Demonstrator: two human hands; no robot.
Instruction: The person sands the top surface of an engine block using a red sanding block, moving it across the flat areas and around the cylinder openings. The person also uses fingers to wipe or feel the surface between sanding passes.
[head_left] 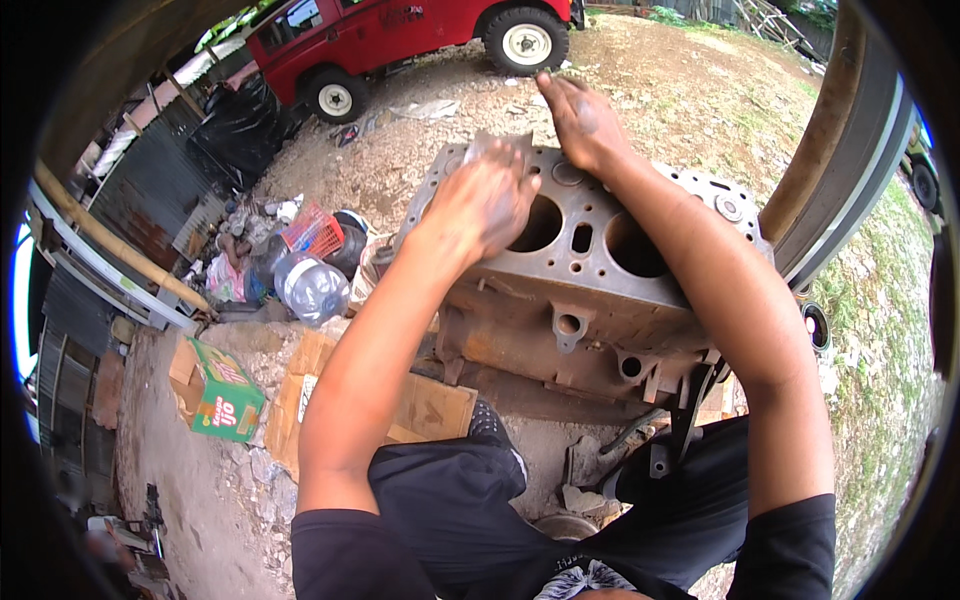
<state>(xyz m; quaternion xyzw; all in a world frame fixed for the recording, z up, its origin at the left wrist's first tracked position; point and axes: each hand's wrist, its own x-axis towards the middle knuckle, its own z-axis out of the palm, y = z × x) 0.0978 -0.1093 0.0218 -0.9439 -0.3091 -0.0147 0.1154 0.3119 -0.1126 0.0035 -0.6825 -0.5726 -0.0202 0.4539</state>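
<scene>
Engine block is standing nearer than the red vehicle, its deck apparently being rubbed by the left hand flattened over a grey sheet, the right hand reaching apart vehicleward, contact indeterminable, further strokes presumably requiring even pressure.

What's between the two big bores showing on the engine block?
A dark oblong slot, with small round holes near it, lies between the bores on top of the block; the head view shows it.
</scene>
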